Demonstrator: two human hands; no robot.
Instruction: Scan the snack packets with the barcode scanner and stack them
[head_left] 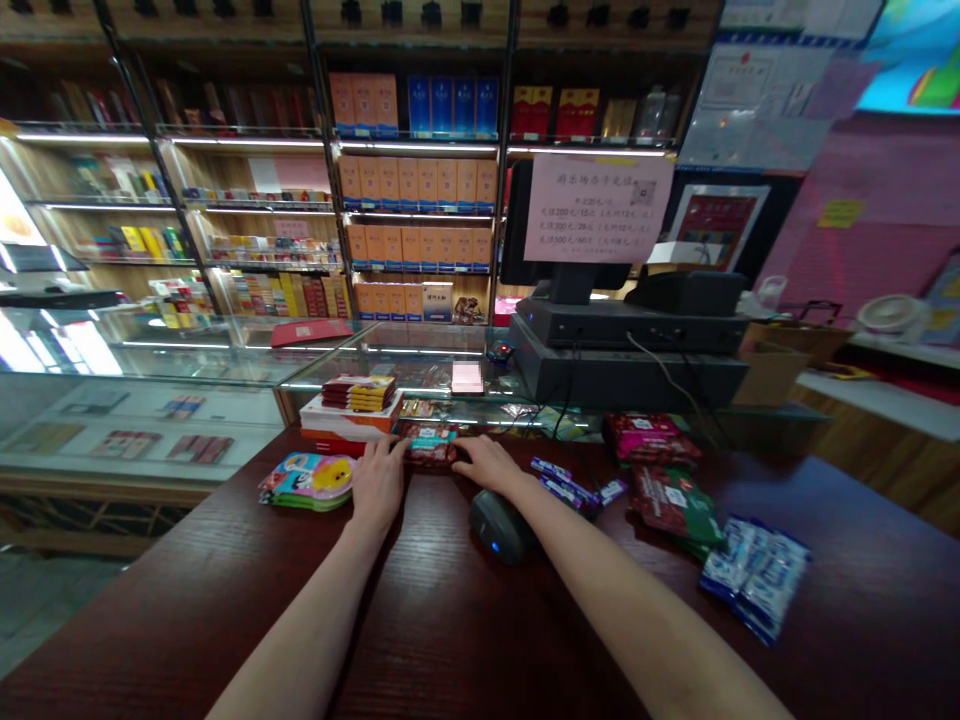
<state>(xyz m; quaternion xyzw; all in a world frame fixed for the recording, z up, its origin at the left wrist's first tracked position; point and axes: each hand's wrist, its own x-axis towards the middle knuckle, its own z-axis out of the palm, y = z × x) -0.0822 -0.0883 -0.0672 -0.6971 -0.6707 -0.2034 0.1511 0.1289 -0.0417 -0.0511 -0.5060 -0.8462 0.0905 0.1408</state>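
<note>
A brown and teal snack packet [430, 441] lies at the back of the dark wooden counter, between my two hands. My left hand [377, 482] grips its left end with bent fingers. At its right end, my right hand [486, 464] holds it with thumb and fingers. A stack of colourful cartoon packets [309, 480] lies just left of my left hand. Behind that hand, small red and gold packets [358, 392] are piled on an orange and white box [349, 415]. A black barcode scanner [498, 526] rests beneath my right wrist.
Purple-wrapped bars [566, 487] lie right of my right forearm. Beyond them are red-brown packets [667, 500], pink packets [649, 437] and blue-white packets [757, 572]. A monitor with a paper notice [592, 210] stands over a cash drawer [622, 365]. Glass display cases [187, 355] adjoin the counter.
</note>
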